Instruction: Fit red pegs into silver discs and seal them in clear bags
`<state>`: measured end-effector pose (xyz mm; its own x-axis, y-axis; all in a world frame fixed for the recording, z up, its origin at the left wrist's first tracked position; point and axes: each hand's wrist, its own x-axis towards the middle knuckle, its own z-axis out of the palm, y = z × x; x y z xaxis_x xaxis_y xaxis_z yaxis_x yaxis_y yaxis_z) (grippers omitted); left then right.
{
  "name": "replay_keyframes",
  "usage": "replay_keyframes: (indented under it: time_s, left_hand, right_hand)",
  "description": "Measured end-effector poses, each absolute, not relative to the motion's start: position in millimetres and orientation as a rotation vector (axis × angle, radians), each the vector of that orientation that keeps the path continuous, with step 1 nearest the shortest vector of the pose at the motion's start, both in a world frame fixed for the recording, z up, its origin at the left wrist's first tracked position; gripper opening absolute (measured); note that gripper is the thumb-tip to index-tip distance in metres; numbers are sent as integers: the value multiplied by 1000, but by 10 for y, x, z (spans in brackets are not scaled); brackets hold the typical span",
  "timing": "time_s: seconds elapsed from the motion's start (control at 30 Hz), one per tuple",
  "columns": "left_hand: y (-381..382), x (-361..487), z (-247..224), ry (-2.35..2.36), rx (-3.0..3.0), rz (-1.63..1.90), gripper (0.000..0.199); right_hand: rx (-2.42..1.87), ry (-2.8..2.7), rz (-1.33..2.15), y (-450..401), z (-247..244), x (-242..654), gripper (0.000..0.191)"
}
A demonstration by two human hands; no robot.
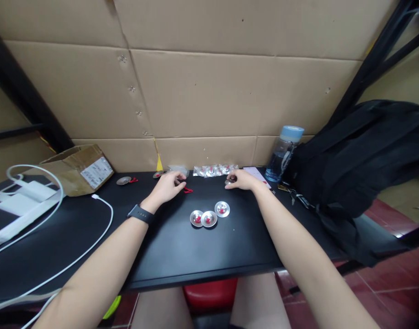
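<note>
My left hand point(168, 186), with a dark watch on the wrist, is low over the back of the black table point(182, 253). Its fingers curl toward the thumb and hide what they hold, if anything; a red cord loop point(188, 190) lies by the fingertips. Thumb and fingers of my right hand point(241, 179) close on a small silver finger cymbal point(229, 183), partly covered. Between and in front of the hands lie three finger cymbals point(209, 219) with red knots, two of them overlapping. Behind them, several more cymbals in clear wrappers point(214, 170) line the cardboard wall.
Toward the left are two corded cymbals point(124, 181), an open cardboard box point(77, 169), and white chargers with cables point(27, 196). A blue-lidded water bottle point(283, 153), a pale card point(257, 176), keys point(293, 196) and a black backpack point(363, 155) stand or lie at right.
</note>
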<state>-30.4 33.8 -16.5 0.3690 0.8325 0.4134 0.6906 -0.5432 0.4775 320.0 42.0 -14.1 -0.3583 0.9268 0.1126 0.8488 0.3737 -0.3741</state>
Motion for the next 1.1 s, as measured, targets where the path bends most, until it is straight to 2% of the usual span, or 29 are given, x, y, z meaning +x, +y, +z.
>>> replay_keyframes:
  time_s: [0.2,0.27,0.33,0.43,0.57,0.63,0.73,0.8,0.87,0.97,1.1]
  left_hand:
    - [234,-227,-77,1223,2556,919,14]
    - [166,-162,-57,1141,2554,847,12]
    - [72,-74,-27,1032,2542,728,12]
    - [-84,86,24,907,2516,631,15]
    - [-200,268,30,870,2521,780,11]
    - [-205,312,8,910,2548,942,9]
    - [-190,329,-8,1015,2527,1159,11]
    - [-186,324,9,1065,2454,1222,11]
    - [-180,309,44,1068,2367,1227,13]
    - [-129,237,99,1039,2232,1235,18]
    - [51,-5,99,1166,2228,1216,21]
  right_hand:
    - [-1425,-2438,400,263,93,3040,43]
    - [-1375,-2564,678,150,189,2893,46]
    - [-1404,-2691,881,44,246,2740,38]
    - [-1437,-2747,764,-51,266,2583,19]
    - [-1304,-2491,591,-63,223,2484,17]
    - [-1183,-2303,722,-57,178,2424,19]
    - [-995,-1955,1148,-68,96,2304,23]
    - [-876,-1752,1389,-84,49,2226,32]
    - [-777,-1644,1489,-89,22,2178,40]
    - [-709,-1607,1354,-35,33,2233,47]
    - [-993,-1784,763,145,88,2642,46]
